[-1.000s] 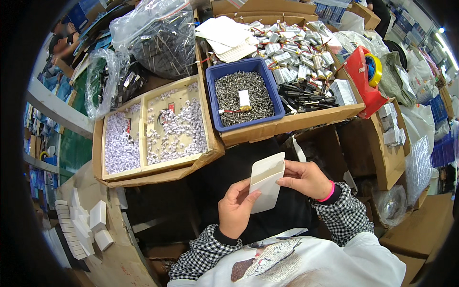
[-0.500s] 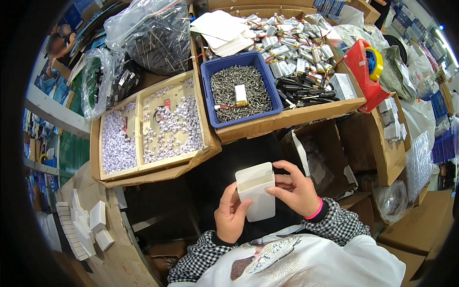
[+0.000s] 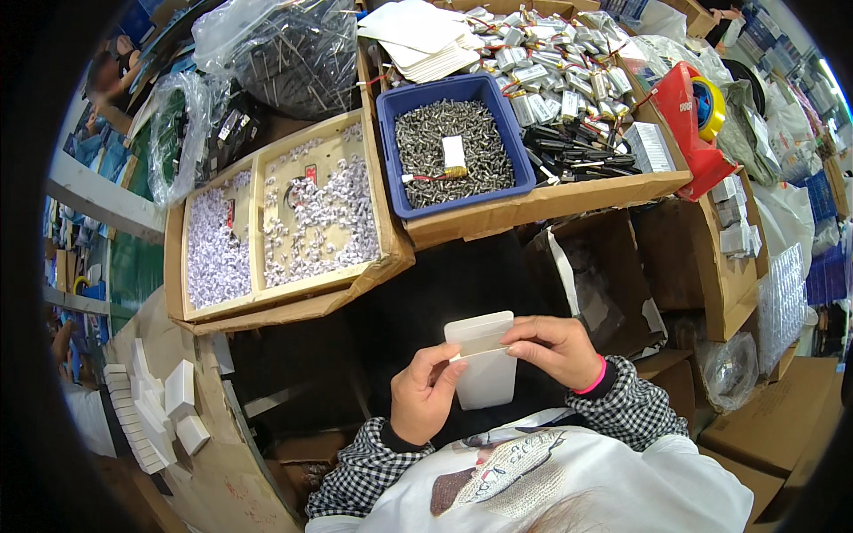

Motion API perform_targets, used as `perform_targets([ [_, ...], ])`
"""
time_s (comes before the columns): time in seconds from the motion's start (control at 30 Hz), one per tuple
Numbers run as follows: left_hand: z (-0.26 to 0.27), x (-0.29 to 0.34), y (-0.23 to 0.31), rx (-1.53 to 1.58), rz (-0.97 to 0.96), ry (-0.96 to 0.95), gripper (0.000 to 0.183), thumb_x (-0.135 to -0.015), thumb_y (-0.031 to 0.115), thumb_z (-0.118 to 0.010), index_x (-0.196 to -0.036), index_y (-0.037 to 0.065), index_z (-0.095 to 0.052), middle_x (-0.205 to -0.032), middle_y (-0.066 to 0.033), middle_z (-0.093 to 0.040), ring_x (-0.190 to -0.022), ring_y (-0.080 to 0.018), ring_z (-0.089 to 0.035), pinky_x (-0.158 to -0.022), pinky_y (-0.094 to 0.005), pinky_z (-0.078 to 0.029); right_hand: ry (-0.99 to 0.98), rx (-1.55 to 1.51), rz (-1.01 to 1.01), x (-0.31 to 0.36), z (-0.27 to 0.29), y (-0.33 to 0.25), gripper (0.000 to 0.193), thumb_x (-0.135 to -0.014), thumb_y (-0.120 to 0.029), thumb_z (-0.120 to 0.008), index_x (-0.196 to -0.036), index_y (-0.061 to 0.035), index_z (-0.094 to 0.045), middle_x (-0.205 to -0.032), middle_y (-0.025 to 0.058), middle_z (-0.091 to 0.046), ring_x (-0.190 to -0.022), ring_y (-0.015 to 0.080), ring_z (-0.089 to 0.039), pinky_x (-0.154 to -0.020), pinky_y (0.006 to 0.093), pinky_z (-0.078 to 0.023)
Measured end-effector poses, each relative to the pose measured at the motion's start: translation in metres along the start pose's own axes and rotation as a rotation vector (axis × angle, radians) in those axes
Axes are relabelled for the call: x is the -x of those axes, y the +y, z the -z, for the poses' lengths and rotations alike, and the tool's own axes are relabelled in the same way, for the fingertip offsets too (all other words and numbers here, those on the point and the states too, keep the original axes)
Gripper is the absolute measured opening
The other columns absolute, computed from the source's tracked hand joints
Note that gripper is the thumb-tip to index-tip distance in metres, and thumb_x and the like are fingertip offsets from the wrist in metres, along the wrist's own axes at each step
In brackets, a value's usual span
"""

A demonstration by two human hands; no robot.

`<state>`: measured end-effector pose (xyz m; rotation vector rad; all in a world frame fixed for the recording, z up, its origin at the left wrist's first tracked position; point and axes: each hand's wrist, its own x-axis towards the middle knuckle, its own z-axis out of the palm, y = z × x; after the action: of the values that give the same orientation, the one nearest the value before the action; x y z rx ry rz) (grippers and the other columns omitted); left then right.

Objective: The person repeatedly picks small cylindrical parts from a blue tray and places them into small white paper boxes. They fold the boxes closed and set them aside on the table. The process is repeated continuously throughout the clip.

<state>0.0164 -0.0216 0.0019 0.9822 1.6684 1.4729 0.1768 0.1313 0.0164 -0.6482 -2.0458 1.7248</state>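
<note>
White box (image 3: 488, 384) is in front of the torso, over the black area, between the two hands; a flap stands up from its far end.

Left hand (image 3: 424, 391): thumb and fingers drawn narrow, pinching the box's upper left edge, thumb toward the near face. Right hand (image 3: 562, 353): thumb and fingertips close together on the upper right corner, beside the flap's base. Most of the near face lies below both sets of fingertips, uncovered; fingers behind the box are partly hidden.

Left side: white cartons (image 3: 180, 391) grouped on a tan board (image 3: 222, 480).

Beyond the hands: divided wooden tray (image 3: 258, 226) with small white pieces; to its right, blue bin (image 3: 466, 201) of metal screws, a wired white-and-gold cell (image 3: 454, 153) on top.

Farther: heaped silver cells (image 3: 533, 67); red tape dispenser (image 3: 680, 124) to their right.
</note>
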Motion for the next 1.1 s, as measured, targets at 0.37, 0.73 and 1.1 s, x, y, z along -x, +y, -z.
perform_targets([
  [0.37,0.007,-0.013,0.014,0.334,0.198,-0.091,0.038,-0.091,0.002,-0.057,-0.126,0.003,-0.043,-0.106,-0.0118,-0.062,-0.091,-0.0119,-0.059,-0.082,-0.0247,-0.048,-0.034,-0.349,-0.172,-0.006,-0.002,0.003,0.034,-0.086,-0.002,-0.064,-0.119,0.0016,-0.055,-0.107,0.0103,-0.064,-0.098,0.0129,-0.061,-0.086,0.0264,-0.051],
  [0.73,0.011,-0.014,0.002,0.317,0.054,-0.224,0.016,-0.09,0.0,-0.057,-0.105,0.004,-0.056,-0.113,-0.0139,-0.06,-0.101,-0.0171,-0.058,-0.086,-0.0277,-0.049,-0.11,0.076,0.135,-0.007,0.008,-0.004,0.018,-0.08,-0.005,-0.069,-0.097,-0.0016,-0.067,-0.101,0.0146,-0.067,-0.094,0.0252,-0.065,-0.082,0.031,-0.052],
  [1.1,0.001,-0.011,0.01,0.082,-0.003,-0.282,0.015,-0.087,0.0,-0.062,-0.101,0.003,-0.06,-0.111,-0.0124,-0.061,-0.099,-0.0182,-0.061,-0.082,-0.0268,-0.051,-0.374,0.435,0.262,-0.029,0.021,-0.032,0.022,-0.079,-0.021,-0.071,-0.099,-0.0127,-0.071,-0.087,0.0054,-0.069,-0.069,0.0228,-0.061,-0.062,0.031,-0.05],
])
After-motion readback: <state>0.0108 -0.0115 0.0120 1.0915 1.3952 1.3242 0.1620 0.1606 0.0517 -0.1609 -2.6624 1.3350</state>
